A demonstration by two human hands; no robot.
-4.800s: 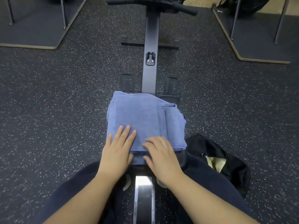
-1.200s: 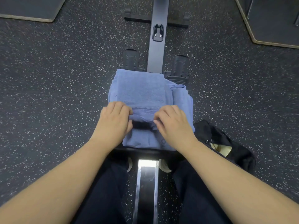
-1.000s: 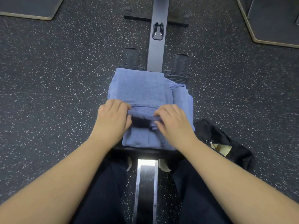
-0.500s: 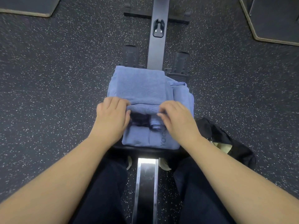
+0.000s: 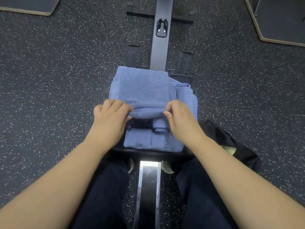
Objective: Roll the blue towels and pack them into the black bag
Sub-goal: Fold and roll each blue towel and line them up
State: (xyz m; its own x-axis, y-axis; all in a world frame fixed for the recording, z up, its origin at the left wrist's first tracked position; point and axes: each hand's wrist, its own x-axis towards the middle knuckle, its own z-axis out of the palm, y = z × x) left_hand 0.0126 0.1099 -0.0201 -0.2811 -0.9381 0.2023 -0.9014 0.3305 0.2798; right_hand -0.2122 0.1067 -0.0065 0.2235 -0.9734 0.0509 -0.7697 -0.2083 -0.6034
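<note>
A stack of blue towels [image 5: 143,86] lies on the seat of a rowing machine in front of me. The top towel's near edge is curled over into a roll [image 5: 146,112]. My left hand [image 5: 110,119] grips the roll's left end with curled fingers, and my right hand [image 5: 179,119] grips its right end. Under the roll, a lower towel [image 5: 148,139] with printed letters lies flat. More blue cloth [image 5: 188,96] hangs at the stack's right side. The black bag [image 5: 231,144] sits on the floor to my right, partly hidden by my right forearm.
The rowing machine's rail [image 5: 160,47] runs away from me between two footrests [image 5: 132,55]. Its shiny near rail [image 5: 148,187] passes between my legs. Speckled rubber floor [image 5: 57,80] surrounds the machine. Dark mats [image 5: 280,22] lie at the far corners.
Both hands went from lying flat on the towel to curling its near edge over, and they have rolled it steadily away from me, uncovering the lower towel.
</note>
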